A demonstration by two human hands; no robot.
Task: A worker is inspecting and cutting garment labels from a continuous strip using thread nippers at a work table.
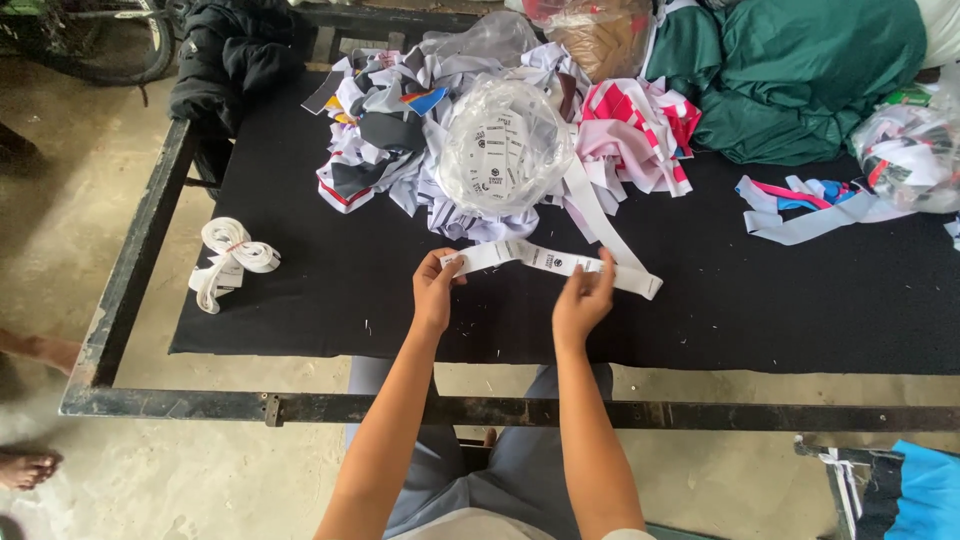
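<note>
A white label strip (545,260) is held flat over the black cloth (300,290) of the table. One end is pinched by the left hand (433,290); the strip is pinched further along by the right hand (583,300), near a clear bag of labels (505,160)

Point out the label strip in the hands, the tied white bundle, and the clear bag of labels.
label strip (545,258), head view, middle of the strip between the hands
white bundle (232,256), head view, its tied centre
clear bag (503,155), head view, its bulging front
</note>
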